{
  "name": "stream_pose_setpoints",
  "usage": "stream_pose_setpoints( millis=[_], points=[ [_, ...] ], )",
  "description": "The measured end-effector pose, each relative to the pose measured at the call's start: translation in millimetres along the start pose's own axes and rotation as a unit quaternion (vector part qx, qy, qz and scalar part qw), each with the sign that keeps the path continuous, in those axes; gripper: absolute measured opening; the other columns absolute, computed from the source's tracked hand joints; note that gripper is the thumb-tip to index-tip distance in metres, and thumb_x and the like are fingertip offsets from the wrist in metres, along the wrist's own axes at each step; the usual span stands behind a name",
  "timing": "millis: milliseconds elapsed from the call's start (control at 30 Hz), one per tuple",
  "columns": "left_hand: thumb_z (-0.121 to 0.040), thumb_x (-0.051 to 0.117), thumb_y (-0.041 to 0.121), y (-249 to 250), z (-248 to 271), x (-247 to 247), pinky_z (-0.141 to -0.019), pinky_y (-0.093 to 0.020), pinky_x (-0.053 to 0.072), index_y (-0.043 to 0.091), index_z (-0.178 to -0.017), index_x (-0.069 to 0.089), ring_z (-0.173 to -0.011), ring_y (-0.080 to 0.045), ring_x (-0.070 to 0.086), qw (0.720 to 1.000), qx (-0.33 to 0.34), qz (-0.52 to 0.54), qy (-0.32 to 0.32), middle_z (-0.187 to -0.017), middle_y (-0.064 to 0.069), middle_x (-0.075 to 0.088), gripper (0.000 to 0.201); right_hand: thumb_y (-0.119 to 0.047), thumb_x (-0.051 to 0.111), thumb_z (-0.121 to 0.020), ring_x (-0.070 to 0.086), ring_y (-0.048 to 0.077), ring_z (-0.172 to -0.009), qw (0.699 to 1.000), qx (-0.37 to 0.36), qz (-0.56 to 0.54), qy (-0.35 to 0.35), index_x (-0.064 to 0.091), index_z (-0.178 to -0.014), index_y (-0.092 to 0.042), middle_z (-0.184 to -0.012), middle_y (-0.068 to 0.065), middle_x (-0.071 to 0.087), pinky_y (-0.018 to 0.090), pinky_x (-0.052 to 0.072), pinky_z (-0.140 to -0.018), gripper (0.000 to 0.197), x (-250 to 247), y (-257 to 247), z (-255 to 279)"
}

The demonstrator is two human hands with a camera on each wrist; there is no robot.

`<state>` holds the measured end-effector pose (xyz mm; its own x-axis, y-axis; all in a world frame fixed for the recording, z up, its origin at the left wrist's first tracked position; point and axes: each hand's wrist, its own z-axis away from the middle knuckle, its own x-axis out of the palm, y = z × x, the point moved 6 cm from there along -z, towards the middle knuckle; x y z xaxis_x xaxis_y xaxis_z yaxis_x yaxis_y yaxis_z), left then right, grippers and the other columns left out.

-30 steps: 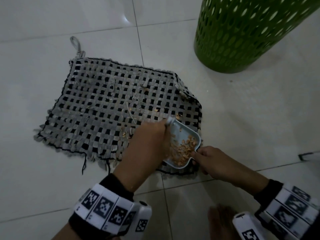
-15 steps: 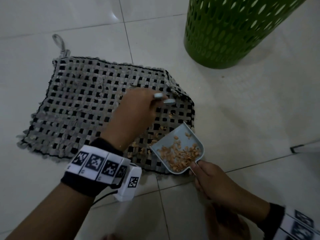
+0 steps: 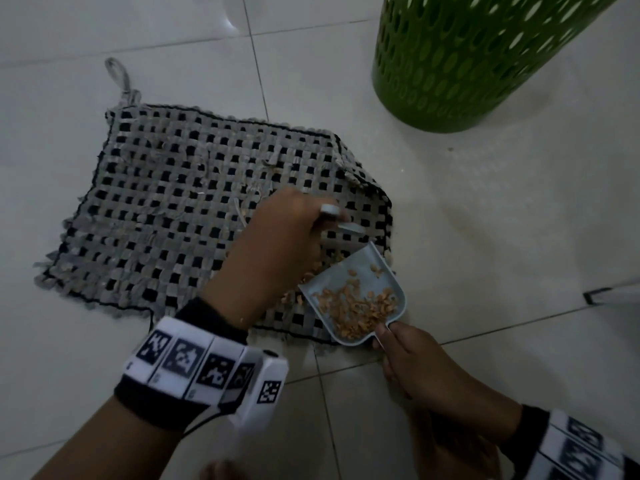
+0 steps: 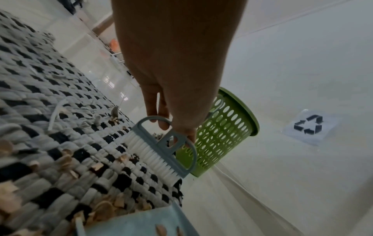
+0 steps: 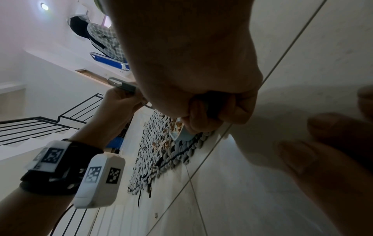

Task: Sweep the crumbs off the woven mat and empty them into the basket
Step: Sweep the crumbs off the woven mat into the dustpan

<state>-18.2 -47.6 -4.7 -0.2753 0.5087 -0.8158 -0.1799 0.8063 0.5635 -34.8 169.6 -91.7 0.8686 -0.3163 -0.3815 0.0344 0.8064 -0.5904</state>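
Observation:
A grey and black woven mat (image 3: 180,216) lies on the tiled floor. My left hand (image 3: 277,244) grips a small blue brush (image 4: 161,146) with white bristles, held over the mat's right part. Loose tan crumbs (image 4: 66,161) lie on the mat in front of the bristles. My right hand (image 3: 408,355) pinches the handle of a light blue dustpan (image 3: 349,271), whose open edge rests on the mat's near right corner. A heap of crumbs (image 3: 360,306) sits in the pan. The green perforated basket (image 3: 467,57) stands beyond the mat at the upper right.
White tiled floor (image 3: 502,237) stretches between the mat and the basket. A sheet with a recycling symbol (image 4: 308,126) lies on the floor to the right. A dark-edged object (image 3: 602,294) shows at the right border. A stair railing (image 5: 40,123) stands far off.
My left hand lifted the brush away from the dustpan and back out over the mat. The dustpan with its crumbs stays at the mat's near right corner.

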Motion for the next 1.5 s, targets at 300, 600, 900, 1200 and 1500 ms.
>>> stream_pose_setpoints(
  millis=[300,600,900,1200,1500],
  points=[
    [-0.092,0.063,0.006,-8.6,21.3,2.1,-0.070,-0.024,0.048,0.019,-0.107,0.075,-0.074,-0.017,0.061,0.996,-0.071,0.029,-0.033,-0.092,-0.004,0.075,0.023,-0.033,0.045,-0.100,0.049,0.002,-0.038,0.999,-0.004,0.047,-0.012,0.061,-0.069,-0.018,-0.049,-0.001,0.056,0.012,0.035,-0.041,0.037,-23.6,-5.6,5.0],
    [-0.102,0.048,0.019,-22.6,26.7,5.2,-0.056,-0.027,0.039,0.012,-0.121,0.065,-0.065,-0.021,0.052,0.986,-0.101,-0.117,0.056,-0.085,-0.006,0.068,0.026,-0.036,0.050,-0.097,0.045,0.003,-0.033,0.998,0.041,0.042,-0.021,0.072,-0.075,-0.015,-0.049,0.004,0.057,0.016,0.032,-0.035,0.037,-46.3,1.1,4.7],
    [-0.104,0.038,0.033,9.0,45.9,25.0,-0.052,-0.025,0.037,0.011,-0.112,0.065,-0.061,-0.019,0.053,0.990,-0.120,-0.071,0.036,-0.077,-0.005,0.064,0.035,-0.035,0.056,-0.095,0.039,0.005,-0.030,0.998,0.054,0.021,0.009,0.075,-0.075,-0.014,-0.036,-0.006,0.044,0.015,0.028,-0.035,0.034,-52.3,2.7,1.1],
    [-0.101,0.049,0.012,-37.1,-6.8,-1.8,-0.057,-0.029,0.044,0.010,-0.113,0.065,-0.064,-0.018,0.051,0.983,-0.127,-0.120,0.051,-0.084,-0.009,0.069,0.021,-0.033,0.055,-0.095,0.039,0.005,-0.032,0.998,0.055,0.010,0.010,0.074,-0.075,-0.012,-0.037,-0.007,0.041,0.014,0.029,-0.035,0.035,-49.3,4.3,0.5],
    [-0.081,0.076,0.018,13.0,46.0,37.7,-0.054,-0.023,0.031,0.018,-0.113,0.066,-0.069,-0.017,0.050,0.981,-0.154,-0.117,-0.013,-0.083,-0.001,0.060,0.033,-0.037,0.055,-0.095,0.040,0.005,-0.031,0.998,0.066,0.004,0.007,0.074,-0.076,-0.012,-0.035,-0.007,0.044,0.018,0.030,-0.038,0.037,-49.7,5.4,-0.3]
  ],
)
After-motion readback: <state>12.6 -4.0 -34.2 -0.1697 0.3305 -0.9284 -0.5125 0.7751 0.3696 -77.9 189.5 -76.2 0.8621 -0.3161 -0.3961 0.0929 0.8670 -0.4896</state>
